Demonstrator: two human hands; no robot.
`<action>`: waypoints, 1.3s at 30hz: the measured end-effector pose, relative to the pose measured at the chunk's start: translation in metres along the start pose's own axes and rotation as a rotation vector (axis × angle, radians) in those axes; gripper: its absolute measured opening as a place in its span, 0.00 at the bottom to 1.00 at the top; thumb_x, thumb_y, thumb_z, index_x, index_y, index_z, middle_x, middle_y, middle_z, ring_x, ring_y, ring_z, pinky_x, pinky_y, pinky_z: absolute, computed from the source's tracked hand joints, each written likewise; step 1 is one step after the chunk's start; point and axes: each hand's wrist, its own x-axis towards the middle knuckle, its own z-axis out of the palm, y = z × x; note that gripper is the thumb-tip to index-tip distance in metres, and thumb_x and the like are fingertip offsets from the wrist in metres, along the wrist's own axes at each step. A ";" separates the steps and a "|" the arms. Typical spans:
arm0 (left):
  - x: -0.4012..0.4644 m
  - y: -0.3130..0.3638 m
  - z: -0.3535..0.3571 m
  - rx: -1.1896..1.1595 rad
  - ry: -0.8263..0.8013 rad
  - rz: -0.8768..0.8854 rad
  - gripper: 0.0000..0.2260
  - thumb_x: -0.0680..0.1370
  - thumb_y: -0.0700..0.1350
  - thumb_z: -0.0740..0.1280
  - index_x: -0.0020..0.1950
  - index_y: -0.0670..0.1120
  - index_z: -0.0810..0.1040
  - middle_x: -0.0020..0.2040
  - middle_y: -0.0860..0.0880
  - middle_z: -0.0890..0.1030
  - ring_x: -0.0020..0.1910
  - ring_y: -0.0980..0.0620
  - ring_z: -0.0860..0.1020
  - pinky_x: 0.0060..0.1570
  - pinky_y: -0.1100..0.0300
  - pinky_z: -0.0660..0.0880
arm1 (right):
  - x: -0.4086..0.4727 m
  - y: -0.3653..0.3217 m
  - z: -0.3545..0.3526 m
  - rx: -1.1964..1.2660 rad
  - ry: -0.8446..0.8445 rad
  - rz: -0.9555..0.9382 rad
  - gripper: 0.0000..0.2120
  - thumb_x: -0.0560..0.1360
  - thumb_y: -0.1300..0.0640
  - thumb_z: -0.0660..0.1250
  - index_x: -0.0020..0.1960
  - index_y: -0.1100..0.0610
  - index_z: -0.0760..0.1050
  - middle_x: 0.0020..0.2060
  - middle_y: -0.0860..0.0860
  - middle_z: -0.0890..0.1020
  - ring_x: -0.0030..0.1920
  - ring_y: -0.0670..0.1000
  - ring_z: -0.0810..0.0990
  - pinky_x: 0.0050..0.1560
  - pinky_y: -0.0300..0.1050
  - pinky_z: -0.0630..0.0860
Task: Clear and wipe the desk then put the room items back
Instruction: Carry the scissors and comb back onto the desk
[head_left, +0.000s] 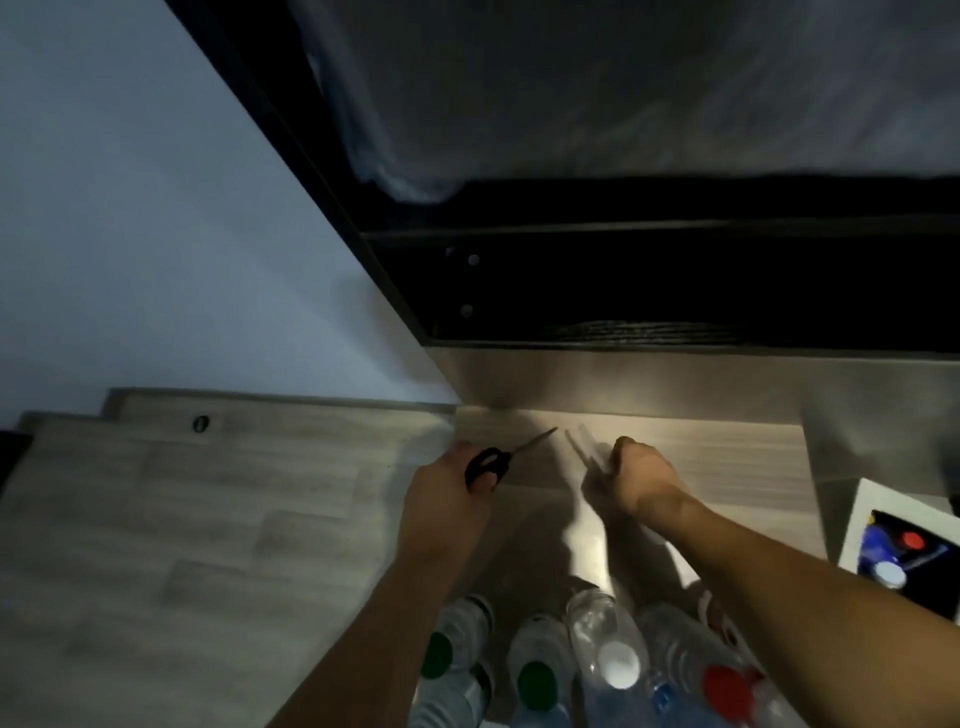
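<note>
On the far left I see a pale wall (130, 208), and under it a light wood floor (182, 519) with one small dark oval thing (200, 423) near the wall edge (too small for me to name).

Next comes the left hand (447, 499). Its fingers are curled round the black handles of one pair of scissors (501, 460). The thin blades are together and point up and to the right, toward the corner where the floor meets a dark bed frame (649, 280).

Just right of the scissors is the right hand (636, 480). Its fingers are curled into a fist round some thin, pale sticks (582, 452) that poke out toward the scissors. They are blurred, so I cannot tell what they are or count them. The two hands are near each other but apart.

Below the hands, at the bottom, I count about five clear plastic bottles (608, 639) standing close together. Two have green caps, one a white cap, one a red cap, and one a small blue cap.

On the far right lies one white box (862, 509) with a dark inside. In it I see one red cap and one white cap.
</note>
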 end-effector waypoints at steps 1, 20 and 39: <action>-0.007 0.009 -0.011 -0.031 0.030 0.004 0.07 0.78 0.46 0.69 0.56 0.51 0.81 0.48 0.52 0.84 0.46 0.53 0.81 0.46 0.60 0.77 | -0.013 -0.009 -0.014 0.038 0.028 0.003 0.08 0.72 0.55 0.69 0.47 0.56 0.71 0.47 0.56 0.79 0.50 0.60 0.79 0.49 0.46 0.73; -0.114 0.164 -0.072 -0.470 0.114 0.333 0.05 0.75 0.41 0.72 0.49 0.49 0.82 0.41 0.56 0.83 0.41 0.59 0.80 0.44 0.63 0.75 | -0.292 -0.023 -0.174 0.670 0.762 -0.102 0.06 0.78 0.56 0.64 0.42 0.52 0.75 0.38 0.46 0.80 0.39 0.42 0.77 0.36 0.30 0.69; -0.455 0.490 0.179 -0.456 -0.507 0.946 0.04 0.76 0.46 0.70 0.47 0.56 0.80 0.42 0.58 0.83 0.45 0.60 0.80 0.48 0.59 0.76 | -0.643 0.364 -0.220 0.938 1.471 0.463 0.08 0.81 0.55 0.61 0.45 0.54 0.74 0.38 0.49 0.78 0.35 0.46 0.74 0.30 0.37 0.66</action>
